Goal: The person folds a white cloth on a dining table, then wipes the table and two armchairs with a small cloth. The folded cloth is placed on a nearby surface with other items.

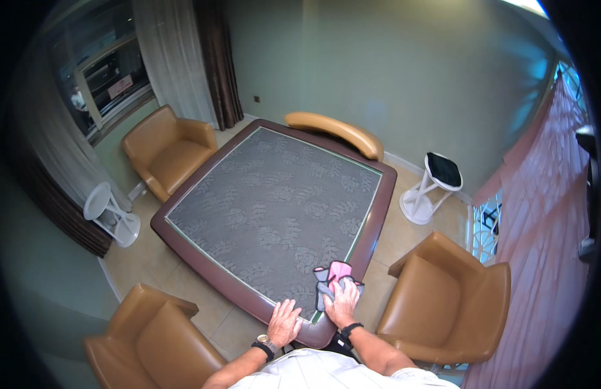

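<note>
Before me stands a square table with a dark red-brown rim [210,262] and a grey leaf-patterned cloth top [281,194]. My right hand [343,302] presses a pink and grey cloth [338,271] with black edging against the table's near right corner. The cloth is bunched and lies partly on the grey top, partly on the rim. Flat on the near rim rests my left hand [284,323], fingers spread, holding nothing. A wristwatch and a black band are on the left wrist; another black band is on the right.
Tan armchairs stand at the near left [169,345], the near right [427,301] and the far left [169,146]; another chair's backrest [337,129] shows behind the table. White side stands flank it at left [111,214] and right [422,194]. A pink curtain [539,243] hangs at right.
</note>
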